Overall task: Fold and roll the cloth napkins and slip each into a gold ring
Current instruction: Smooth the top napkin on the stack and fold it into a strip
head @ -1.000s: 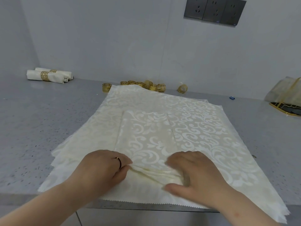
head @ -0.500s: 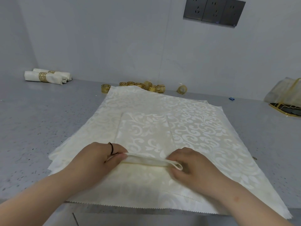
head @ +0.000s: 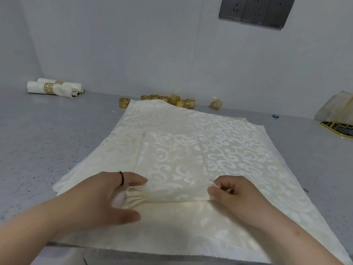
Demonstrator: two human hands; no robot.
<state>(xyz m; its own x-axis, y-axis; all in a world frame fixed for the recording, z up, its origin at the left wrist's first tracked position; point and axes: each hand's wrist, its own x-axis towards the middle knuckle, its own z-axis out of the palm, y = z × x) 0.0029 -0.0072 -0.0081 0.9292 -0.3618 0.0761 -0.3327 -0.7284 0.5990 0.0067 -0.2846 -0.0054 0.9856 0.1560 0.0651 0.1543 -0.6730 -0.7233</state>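
A cream damask napkin [head: 172,161], folded into a narrow strip, lies on top of a stack of flat cream napkins [head: 248,150] on the grey counter. The strip's near end is turned over into the start of a roll [head: 168,196]. My left hand [head: 107,196] pinches the roll's left end between thumb and fingers. At the roll's right end, my right hand [head: 235,194] pinches the cloth with curled fingers. Several gold rings [head: 179,101] lie in a row beyond the stack, near the wall.
Two rolled napkins in gold rings [head: 55,89] lie at the far left by the wall. A gold wire holder with cloth [head: 338,119] stands at the right edge. A small blue object [head: 275,116] lies near it. The counter's front edge [head: 63,244] runs under my forearms.
The rolled near end has moved a little away from me and looks fatter. Both hands shifted outward to the roll's two ends.
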